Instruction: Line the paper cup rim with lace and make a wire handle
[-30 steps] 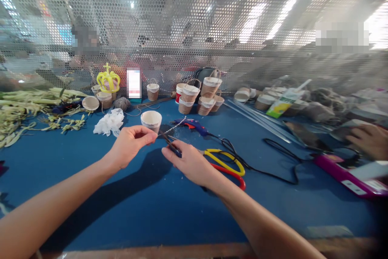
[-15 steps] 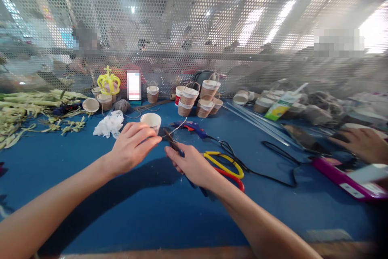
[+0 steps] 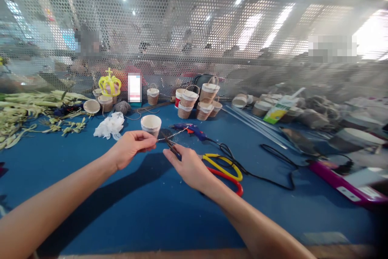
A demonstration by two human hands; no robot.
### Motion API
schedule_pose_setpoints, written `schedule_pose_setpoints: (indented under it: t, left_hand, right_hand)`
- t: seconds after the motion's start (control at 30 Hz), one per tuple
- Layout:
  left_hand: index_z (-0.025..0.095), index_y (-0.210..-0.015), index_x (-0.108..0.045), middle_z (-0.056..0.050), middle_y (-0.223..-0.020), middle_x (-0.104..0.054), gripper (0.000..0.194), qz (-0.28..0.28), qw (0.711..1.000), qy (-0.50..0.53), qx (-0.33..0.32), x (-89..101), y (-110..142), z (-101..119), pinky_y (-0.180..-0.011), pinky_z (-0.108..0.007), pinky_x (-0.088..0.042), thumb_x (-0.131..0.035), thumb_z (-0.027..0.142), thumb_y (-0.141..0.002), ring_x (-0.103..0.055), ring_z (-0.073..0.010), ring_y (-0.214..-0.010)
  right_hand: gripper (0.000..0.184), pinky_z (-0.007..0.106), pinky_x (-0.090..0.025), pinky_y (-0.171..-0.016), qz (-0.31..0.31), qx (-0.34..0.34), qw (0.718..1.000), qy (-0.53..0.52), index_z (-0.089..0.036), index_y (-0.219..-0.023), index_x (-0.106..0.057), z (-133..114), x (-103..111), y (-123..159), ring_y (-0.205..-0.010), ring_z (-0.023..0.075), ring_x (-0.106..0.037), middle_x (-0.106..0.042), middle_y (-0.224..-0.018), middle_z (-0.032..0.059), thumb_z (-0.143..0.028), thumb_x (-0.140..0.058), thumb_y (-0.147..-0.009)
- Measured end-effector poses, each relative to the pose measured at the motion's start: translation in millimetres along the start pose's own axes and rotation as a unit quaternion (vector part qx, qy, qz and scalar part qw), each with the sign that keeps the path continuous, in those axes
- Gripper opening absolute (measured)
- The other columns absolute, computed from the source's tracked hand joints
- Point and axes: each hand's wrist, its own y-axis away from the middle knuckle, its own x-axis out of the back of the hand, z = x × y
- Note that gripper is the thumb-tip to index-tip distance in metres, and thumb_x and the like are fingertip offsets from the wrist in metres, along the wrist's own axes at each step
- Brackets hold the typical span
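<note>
My left hand (image 3: 130,150) pinches one end of a thin twisted cord (image 3: 174,134) between thumb and fingers. The cord slants up to the right, its far end over the glue gun (image 3: 195,131). My right hand (image 3: 189,166) is closed around a pair of pliers (image 3: 170,145) with dark jaws. Those jaws are at the cord; I cannot tell whether they grip it. Just behind my left fingers stands a small cup (image 3: 151,122) with a pale inside. Scissors (image 3: 224,164) with yellow and red handles lie beside my right hand, partly hidden by it.
Small handled buckets (image 3: 189,99) stand stacked at the back. White crumpled plastic (image 3: 109,125), a yarn ball (image 3: 122,106) and dried plant strips (image 3: 33,105) are leftward. To the right lie clear glue sticks (image 3: 257,125), a black cable (image 3: 253,174) and a purple box (image 3: 336,180).
My left fingers have lowered slightly and drawn into a pinch, uncovering more of the cup. The cord now lies lower. Another person's hand at the far right has left the view.
</note>
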Motion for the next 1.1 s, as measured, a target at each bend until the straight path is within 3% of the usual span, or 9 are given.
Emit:
schedule_pose_setpoints:
  t: [0.1, 0.2, 0.37, 0.47, 0.6, 0.73, 0.83, 0.97, 1.1]
  left_hand:
    - [0.016, -0.093, -0.061, -0.005, -0.080, -0.065, 0.019, 0.018, 0.950, -0.225, -0.217, 10.9, 1, 10, -0.067, -0.030, -0.045, -0.056, 0.024, -0.076, -0.058, -0.0152, -0.073]
    - [0.017, -0.095, -0.060, -0.008, -0.094, -0.064, 0.019, 0.037, 0.780, -0.428, -0.455, 18.3, 1, 13, -0.079, -0.035, -0.043, -0.049, 0.012, -0.080, -0.054, -0.0189, -0.090]
    - [0.015, -0.088, -0.061, -0.006, -0.079, -0.065, 0.011, 0.067, 0.631, -0.521, -0.572, 15.8, 1, 4, -0.069, -0.032, -0.042, -0.058, 0.016, -0.077, -0.055, -0.0185, -0.079]
    - [0.017, -0.079, -0.063, -0.004, -0.070, -0.065, 0.005, 0.083, 0.725, -0.448, -0.517, 10.0, 3, 2, -0.066, -0.031, -0.041, -0.059, 0.019, -0.076, -0.055, -0.0161, -0.070]
    - [0.014, -0.064, -0.060, -0.003, -0.061, -0.060, 0.015, 0.034, 0.977, -0.151, -0.146, 1.2, 1, -2, -0.058, -0.028, -0.043, -0.061, 0.027, -0.072, -0.054, -0.0130, -0.058]
    - [0.012, -0.062, -0.057, -0.001, -0.055, -0.055, 0.022, -0.033, 0.999, -0.023, 0.004, -2.2, -2, -7, -0.053, -0.026, -0.044, -0.061, 0.032, -0.070, -0.051, -0.0097, -0.050]
    - [0.013, -0.077, -0.060, -0.003, -0.066, -0.060, 0.016, -0.026, 0.991, -0.105, -0.082, 3.1, 0, 0, -0.061, -0.028, -0.046, -0.059, 0.029, -0.073, -0.056, -0.0121, -0.060]
    - [0.018, -0.098, -0.060, -0.008, -0.095, -0.063, 0.021, 0.011, 0.808, -0.394, -0.439, 15.1, 2, 12, -0.080, -0.036, -0.043, -0.048, 0.012, -0.080, -0.054, -0.0182, -0.090]
    - [0.017, -0.093, -0.060, -0.006, -0.087, -0.065, 0.016, 0.037, 0.633, -0.524, -0.568, 20.1, 0, 9, -0.074, -0.033, -0.044, -0.055, 0.012, -0.078, -0.054, -0.0188, -0.086]
  right_hand:
    - [0.035, 0.023, -0.035, -0.050, -0.013, -0.026, 0.999, -0.032, -0.016, -0.070, -0.052, 6, 2, -3, -0.051, 0.0123, -0.047, -0.053, -0.056, 0.0004, -0.046, -0.039, -0.083]
    - [0.035, 0.022, -0.033, -0.046, -0.027, -0.046, 0.996, -0.068, -0.016, -0.070, -0.049, 10, 2, -5, -0.046, 0.0105, -0.044, -0.047, -0.052, -0.0018, -0.047, -0.037, -0.082]
    - [0.034, 0.022, -0.033, -0.045, -0.063, -0.052, 0.990, -0.117, -0.017, -0.069, -0.046, 8, 0, -4, -0.045, 0.0093, -0.042, -0.045, -0.052, -0.0028, -0.047, -0.038, -0.082]
    - [0.034, 0.022, -0.033, -0.045, -0.060, -0.039, 0.993, -0.098, -0.017, -0.068, -0.046, 6, -1, -2, -0.044, 0.0093, -0.041, -0.045, -0.051, -0.0030, -0.046, -0.037, -0.082]
    - [0.032, 0.023, -0.034, -0.050, -0.023, -0.005, 0.999, -0.046, -0.017, -0.067, -0.047, 4, 0, 0, -0.050, 0.0109, -0.043, -0.049, -0.056, -0.0013, -0.044, -0.039, -0.082]
    - [0.031, 0.024, -0.035, -0.053, 0.002, 0.013, 1.000, -0.015, -0.016, -0.070, -0.052, 5, 2, -1, -0.057, 0.0128, -0.046, -0.053, -0.061, 0.0005, -0.043, -0.041, -0.082]
    - [0.033, 0.023, -0.035, -0.050, -0.017, -0.007, 0.999, -0.035, -0.017, -0.069, -0.050, 8, 3, -3, -0.051, 0.0117, -0.046, -0.051, -0.055, -0.0007, -0.045, -0.039, -0.082]
    - [0.036, 0.022, -0.033, -0.046, -0.034, -0.041, 0.996, -0.071, -0.017, -0.069, -0.049, 13, 4, -6, -0.047, 0.0105, -0.045, -0.048, -0.053, -0.0015, -0.048, -0.038, -0.082]
    - [0.035, 0.021, -0.034, -0.045, -0.045, -0.052, 0.992, -0.108, -0.017, -0.069, -0.048, 13, 3, -5, -0.046, 0.0096, -0.044, -0.047, -0.053, -0.0022, -0.048, -0.038, -0.082]
